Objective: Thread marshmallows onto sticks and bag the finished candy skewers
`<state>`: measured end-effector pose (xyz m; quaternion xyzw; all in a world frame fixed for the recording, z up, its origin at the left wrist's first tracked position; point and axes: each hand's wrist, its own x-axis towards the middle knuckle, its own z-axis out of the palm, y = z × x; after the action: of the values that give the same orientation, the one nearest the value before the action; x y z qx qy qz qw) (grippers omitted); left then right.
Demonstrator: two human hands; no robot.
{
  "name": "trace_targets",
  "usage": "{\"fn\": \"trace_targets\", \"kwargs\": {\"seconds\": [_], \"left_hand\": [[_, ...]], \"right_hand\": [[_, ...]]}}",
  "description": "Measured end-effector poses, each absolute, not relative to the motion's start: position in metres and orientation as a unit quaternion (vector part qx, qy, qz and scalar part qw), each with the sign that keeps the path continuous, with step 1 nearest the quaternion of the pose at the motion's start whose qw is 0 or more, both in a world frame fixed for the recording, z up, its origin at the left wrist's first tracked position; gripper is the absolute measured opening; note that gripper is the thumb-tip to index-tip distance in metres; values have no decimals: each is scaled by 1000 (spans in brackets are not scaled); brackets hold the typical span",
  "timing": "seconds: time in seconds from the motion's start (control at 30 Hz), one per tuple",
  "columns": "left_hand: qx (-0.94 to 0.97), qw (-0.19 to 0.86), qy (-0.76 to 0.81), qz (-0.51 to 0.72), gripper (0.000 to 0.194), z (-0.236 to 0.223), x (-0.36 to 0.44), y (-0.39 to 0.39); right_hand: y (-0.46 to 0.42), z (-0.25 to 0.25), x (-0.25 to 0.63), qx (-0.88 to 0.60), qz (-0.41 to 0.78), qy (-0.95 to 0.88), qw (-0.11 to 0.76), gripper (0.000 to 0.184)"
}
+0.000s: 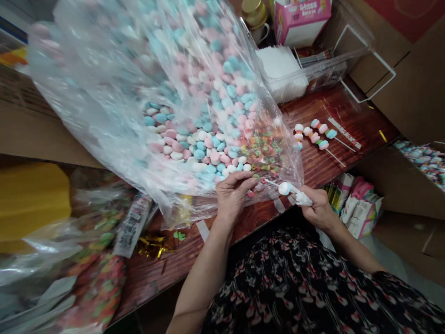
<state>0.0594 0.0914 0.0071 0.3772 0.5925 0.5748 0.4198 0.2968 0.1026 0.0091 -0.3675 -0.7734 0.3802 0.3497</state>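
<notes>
My right hand (pixel 318 206) is closed on a thin white candy stick (pixel 272 183) that points left; a bundled white piece lies along it at my fingers. A round white and pale blue candy (pixel 284 188) is threaded on the stick, with a small red ring candy (pixel 263 181) at its tip. Beside that tip, my left hand (pixel 234 192) pinches a small greenish ring candy (pixel 256 176) between thumb and forefinger. Just beyond lies a large clear plastic bag (pixel 114 139), spread open, with pink, blue and white candies (pixel 200 148) and small coloured ring candies (pixel 262 148).
Finished-looking candy skewers (pixel 318 134) lie on the wooden table (pixel 313 162) at right. Behind them stands a clear bin (pixel 323 74) with white packets (pixel 283 69) and a pink box (pixel 302 21). Bags of gummies (pixel 97 287) lie at left. A cardboard box (pixel 382 185) stands right.
</notes>
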Motion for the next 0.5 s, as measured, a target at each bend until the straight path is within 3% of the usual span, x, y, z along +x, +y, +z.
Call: {"fn": "trace_targets", "kwargs": {"seconds": [0.2, 0.33, 0.43, 0.5], "left_hand": [[513, 256, 579, 580, 8, 27, 57, 81], [625, 129, 537, 552, 17, 25, 59, 79], [687, 112, 506, 510, 27, 20, 61, 77], [662, 159, 517, 519, 31, 19, 65, 77]], "right_hand": [[104, 13, 286, -339, 372, -799, 330, 45], [103, 8, 287, -368, 357, -807, 294, 45], [102, 5, 288, -385, 341, -811, 280, 44], [102, 4, 287, -380, 343, -806, 298, 45]]}}
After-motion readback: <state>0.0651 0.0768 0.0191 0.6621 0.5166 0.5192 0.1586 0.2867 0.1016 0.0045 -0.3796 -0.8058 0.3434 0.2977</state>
